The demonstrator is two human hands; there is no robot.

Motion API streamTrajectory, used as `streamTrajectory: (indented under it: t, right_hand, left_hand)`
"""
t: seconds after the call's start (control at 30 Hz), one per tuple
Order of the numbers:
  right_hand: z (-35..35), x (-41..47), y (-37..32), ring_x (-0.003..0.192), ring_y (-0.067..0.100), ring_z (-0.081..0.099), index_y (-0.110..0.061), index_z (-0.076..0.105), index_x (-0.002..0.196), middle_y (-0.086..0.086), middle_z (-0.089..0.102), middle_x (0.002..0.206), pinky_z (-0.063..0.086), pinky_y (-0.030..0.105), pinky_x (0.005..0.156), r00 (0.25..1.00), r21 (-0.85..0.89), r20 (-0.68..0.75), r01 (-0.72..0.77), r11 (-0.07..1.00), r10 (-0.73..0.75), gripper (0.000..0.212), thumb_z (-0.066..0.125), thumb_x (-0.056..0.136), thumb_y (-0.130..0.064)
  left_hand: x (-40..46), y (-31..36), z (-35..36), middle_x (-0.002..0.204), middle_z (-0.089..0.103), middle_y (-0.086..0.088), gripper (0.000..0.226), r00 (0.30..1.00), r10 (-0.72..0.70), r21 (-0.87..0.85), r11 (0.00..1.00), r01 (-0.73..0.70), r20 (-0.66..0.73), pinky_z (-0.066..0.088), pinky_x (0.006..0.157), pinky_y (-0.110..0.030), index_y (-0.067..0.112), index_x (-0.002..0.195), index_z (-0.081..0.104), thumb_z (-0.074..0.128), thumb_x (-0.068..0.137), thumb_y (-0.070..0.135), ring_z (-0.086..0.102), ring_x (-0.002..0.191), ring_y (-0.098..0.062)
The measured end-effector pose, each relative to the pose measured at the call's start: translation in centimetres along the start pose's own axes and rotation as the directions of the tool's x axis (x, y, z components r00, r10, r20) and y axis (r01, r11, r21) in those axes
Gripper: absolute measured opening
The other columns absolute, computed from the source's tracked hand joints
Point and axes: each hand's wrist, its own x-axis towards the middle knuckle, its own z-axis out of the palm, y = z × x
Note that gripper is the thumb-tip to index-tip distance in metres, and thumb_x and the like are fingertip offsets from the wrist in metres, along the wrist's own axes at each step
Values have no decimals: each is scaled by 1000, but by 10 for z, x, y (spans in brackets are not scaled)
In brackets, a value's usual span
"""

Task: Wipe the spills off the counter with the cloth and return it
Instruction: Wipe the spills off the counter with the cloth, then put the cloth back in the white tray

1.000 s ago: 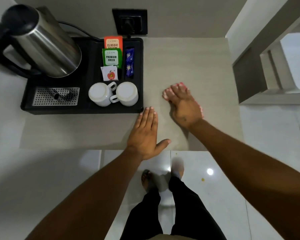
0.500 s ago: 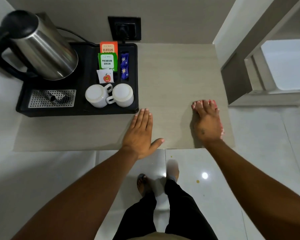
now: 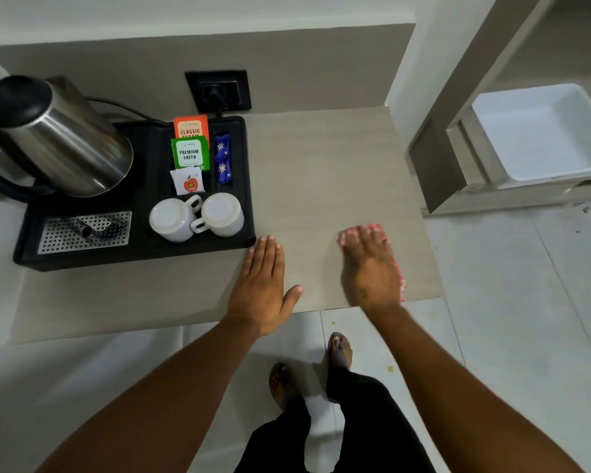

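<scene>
L hand (image 3: 261, 285) lying flat, fingers together, thumb out; R hand (image 3: 369, 268) pressing palm-down, fingers spread; both arms reaching fwd.

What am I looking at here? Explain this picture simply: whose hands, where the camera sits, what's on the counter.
No machine here: a person wears a camera on the head, looking down at their own arms. The left hand rests flat on the beige counter. The right hand presses a pink cloth flat onto the counter near its front right corner. At left, a black tray holds a steel kettle, two upturned white cups and tea sachets.
</scene>
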Motion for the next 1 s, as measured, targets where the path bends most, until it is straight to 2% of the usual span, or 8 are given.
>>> streamTrajectory:
  t: [0.17, 0.27, 0.37, 0.53, 0.67, 0.8, 0.9, 1.0]
  right_hand:
    - [-14, 23, 33, 155, 28, 5, -28, 41, 148, 4, 23, 165, 0, 37, 125, 993, 96, -8, -117, 989, 118, 49, 44, 102, -10]
    - [-19, 29, 34, 155, 27, 3, -29, 43, 147, 2, 24, 165, 3, 42, 127, 994, 135, 32, -109, 985, 106, 41, 37, 107, -21]
    - [-31, 39, 46, 154, 29, 10, -24, 46, 146, 5, 31, 162, 9, 43, 126, 996, 147, 39, -88, 985, 83, 42, 38, 105, -15]
    - [-69, 73, 86, 155, 28, 2, -22, 39, 150, 6, 22, 165, 0, 40, 127, 993, 140, -39, -104, 985, 111, 55, 42, 99, -3]
    - [-113, 120, 142, 155, 29, 6, -23, 44, 146, 6, 27, 164, 3, 39, 127, 978, 58, -163, -125, 990, 133, 76, 60, 81, 12]
    - [-141, 174, 212, 155, 26, 6, -31, 41, 147, 1, 25, 165, -13, 29, 116, 954, -14, -246, -181, 983, 171, 67, 60, 92, 2]
    - [-149, 219, 263, 154, 25, 9, -31, 43, 146, -1, 28, 163, -5, 32, 116, 961, -32, -204, -195, 980, 185, 57, 55, 97, -5]
    - [-150, 250, 301, 151, 23, 17, -34, 48, 141, -1, 34, 159, 10, 40, 122, 982, 10, -51, -180, 984, 180, 45, 52, 99, -17]
  left_hand:
    - [4, 9, 5, 169, 5, -26, 90, 998, -56, -50, 997, 54, -33, 0, 129, -51, -5, 159, 9, 16, 97, 59, -2, 158, -38]
    - [28, 29, -1, 169, 5, -26, 86, 1000, -23, -62, 998, 23, -8, -3, 129, -47, -5, 159, 8, 18, 99, 57, -2, 158, -38]
    - [70, 56, -15, 170, 0, -23, 79, 997, 72, -30, 997, -71, 11, -5, 129, -46, -1, 160, 5, 27, 104, 49, -6, 158, -35]
    - [151, 118, -50, 171, -1, -22, 76, 992, 127, 6, 992, -127, -14, 1, 128, -49, 0, 160, 4, 27, 105, 47, -6, 158, -35]
    - [220, 175, -73, 171, -1, -21, 76, 981, 191, 13, 982, -191, -37, 1, 128, -48, 0, 160, 2, 26, 106, 47, -6, 159, -34]
    - [288, 234, -92, 171, -2, -21, 77, 970, 225, -28, 973, -228, -90, -1, 129, -46, 0, 160, 0, 26, 107, 48, -6, 159, -33]
    - [330, 267, -94, 171, 0, -21, 77, 962, 253, -47, 965, -258, -100, 1, 129, -47, 0, 160, 3, 27, 106, 49, -4, 159, -34]
    - [359, 284, -86, 171, 4, -22, 78, 961, 256, -22, 965, -260, -105, 5, 129, -47, -1, 160, 7, 30, 105, 50, 1, 159, -34]
